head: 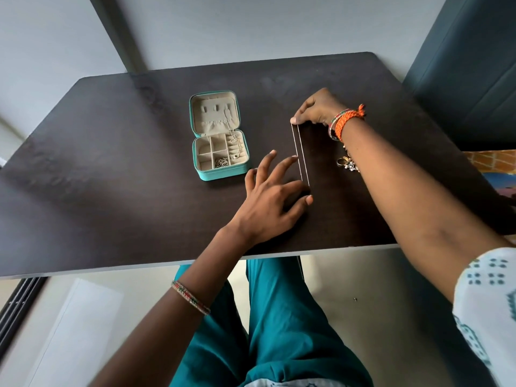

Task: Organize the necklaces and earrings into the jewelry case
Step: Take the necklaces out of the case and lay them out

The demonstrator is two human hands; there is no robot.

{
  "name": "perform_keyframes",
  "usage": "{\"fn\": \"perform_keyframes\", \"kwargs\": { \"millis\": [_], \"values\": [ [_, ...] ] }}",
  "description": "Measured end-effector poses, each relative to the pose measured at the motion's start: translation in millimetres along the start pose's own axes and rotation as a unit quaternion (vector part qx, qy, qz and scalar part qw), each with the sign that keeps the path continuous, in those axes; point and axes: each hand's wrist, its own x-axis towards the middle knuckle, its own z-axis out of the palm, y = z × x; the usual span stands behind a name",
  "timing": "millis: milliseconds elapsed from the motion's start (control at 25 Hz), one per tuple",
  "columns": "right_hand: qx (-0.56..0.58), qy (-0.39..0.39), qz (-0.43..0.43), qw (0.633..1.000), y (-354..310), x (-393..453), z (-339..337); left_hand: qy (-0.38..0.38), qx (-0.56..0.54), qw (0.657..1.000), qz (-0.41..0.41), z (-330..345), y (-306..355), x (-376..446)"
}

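A small teal jewelry case (223,174) lies open on the dark table (111,177), lid flat behind the tray. A silver necklace hangs from the lid into the right compartments, and a coiled chain sits in a front compartment. A thin silver necklace (300,156) is stretched straight in two strands to the right of the case. My right hand (321,108) pinches its far end. My left hand (270,202) rests spread on the table, fingertips touching the chain's near end. Gold and jewelled earrings (346,163) lie beside my right forearm.
The table's near edge (195,262) runs just past my left wrist. A grey wall stands behind the table and a dark blue panel (469,65) at the right. Patterned fabric (494,163) shows off the table's right edge.
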Motion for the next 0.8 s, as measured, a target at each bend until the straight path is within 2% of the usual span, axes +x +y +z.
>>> {"fn": "perform_keyframes", "kwargs": {
  "millis": [320,480,680,800],
  "values": [
    [0.021,-0.011,0.051,0.998,-5,7,1,0.014,-0.037,0.999,-0.003,1,-2,0],
    [0.120,0.006,0.090,0.989,-4,2,0,0.108,-0.151,0.983,-0.017,-8,-1,-5],
    [0.138,0.073,0.041,0.987,-9,-23,-2,0.220,-0.217,0.950,-0.049,-13,-5,-5],
    [0.049,0.067,-0.027,0.996,-15,-35,4,0.249,-0.198,0.946,-0.058,-20,-12,-8]
  ]
}}
